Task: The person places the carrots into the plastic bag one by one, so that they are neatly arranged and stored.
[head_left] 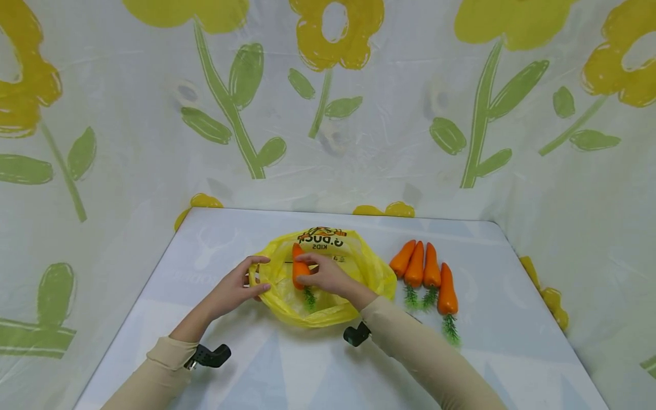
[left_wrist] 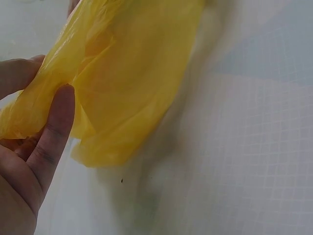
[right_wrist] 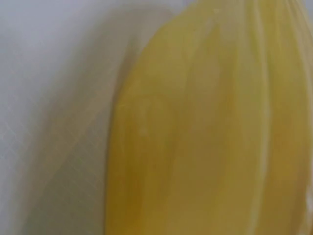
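Note:
A yellow plastic bag [head_left: 378, 278] lies with its mouth spread wide, dark lettering showing on its far inner side. My left hand [head_left: 237, 289] holds the bag's left rim, thumb and fingers around the plastic; the left wrist view shows this hand [left_wrist: 46, 152] close up at the gathered yellow film [left_wrist: 137, 83]. Over the bag's mouth, my right hand [head_left: 329, 277] pinches an orange carrot [head_left: 299, 277], tip pointing away and green leafy top toward me. In the right wrist view the bag's yellow side [right_wrist: 195, 127] hides the right hand and the carrot.
Several more carrots [head_left: 414, 267] lie side by side right of the bag, one of them [head_left: 447, 293] a little nearer and farther right. All rest on a pale patterned table [head_left: 287, 376]. A flower-printed curtain [head_left: 389, 154] rises behind the table and along its sides.

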The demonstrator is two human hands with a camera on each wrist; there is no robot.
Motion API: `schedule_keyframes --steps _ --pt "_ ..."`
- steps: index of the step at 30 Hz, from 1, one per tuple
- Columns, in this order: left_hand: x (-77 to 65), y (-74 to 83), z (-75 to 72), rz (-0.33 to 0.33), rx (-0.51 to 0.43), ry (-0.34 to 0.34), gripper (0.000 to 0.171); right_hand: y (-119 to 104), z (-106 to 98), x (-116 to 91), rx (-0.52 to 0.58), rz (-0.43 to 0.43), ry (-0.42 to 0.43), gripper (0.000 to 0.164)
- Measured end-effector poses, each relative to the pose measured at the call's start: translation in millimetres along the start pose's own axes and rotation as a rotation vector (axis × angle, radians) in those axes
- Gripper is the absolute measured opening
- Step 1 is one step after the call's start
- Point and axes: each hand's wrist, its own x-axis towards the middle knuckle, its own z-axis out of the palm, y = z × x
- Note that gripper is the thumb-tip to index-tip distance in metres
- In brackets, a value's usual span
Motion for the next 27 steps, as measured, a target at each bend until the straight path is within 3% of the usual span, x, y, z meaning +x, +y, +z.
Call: schedule_keyframes --steps 15,27 --pt "0.1 -0.3 0.4 0.015 -0.001 -0.014 0.064 0 17 6 -0.034 0.048 0.010 0.051" --pt "-1.1 -1.9 0.3 0.019 0.004 -0.012 0.063 6 25 10 -0.105 -0.002 -0.004 0.054"
